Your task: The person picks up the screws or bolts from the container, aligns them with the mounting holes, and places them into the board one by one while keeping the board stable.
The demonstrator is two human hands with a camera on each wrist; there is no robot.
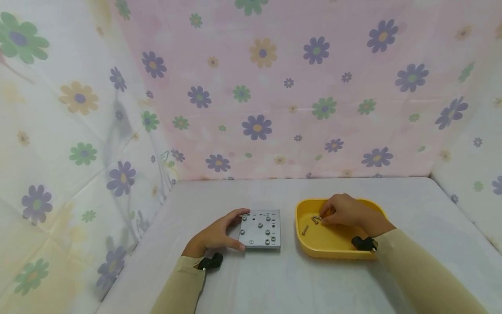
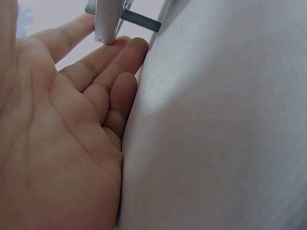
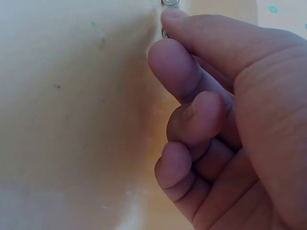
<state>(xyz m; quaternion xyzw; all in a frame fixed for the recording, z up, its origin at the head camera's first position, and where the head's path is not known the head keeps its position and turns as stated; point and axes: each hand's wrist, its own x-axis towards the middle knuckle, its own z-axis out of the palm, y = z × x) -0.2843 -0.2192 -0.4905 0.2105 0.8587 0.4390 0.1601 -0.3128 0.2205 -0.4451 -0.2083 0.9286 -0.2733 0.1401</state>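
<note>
A square silver metal plate (image 1: pixel 255 235) with holes and several hex-socket screws stands in the middle of the table. My left hand (image 1: pixel 215 233) grips its left side, thumb at the near corner and forefinger at the far corner. In the left wrist view, a threaded screw shank (image 2: pixel 143 20) sticks out from the underside of the plate (image 2: pixel 108 21), beside the fingers. Inside a yellow tray (image 1: pixel 337 254), my right hand (image 1: pixel 345 213) pinches a screw (image 3: pixel 165 34), mostly hidden by thumb and forefinger. Loose screws lie by the fingertips, and another screw (image 1: pixel 304 230) lies near the tray's left wall.
White cloth covers the table (image 1: pixel 243 283). Flower-patterned cloth (image 1: pixel 255 100) hangs behind it and along both sides. The tray stands to the right of the plate, a narrow strip of table between them.
</note>
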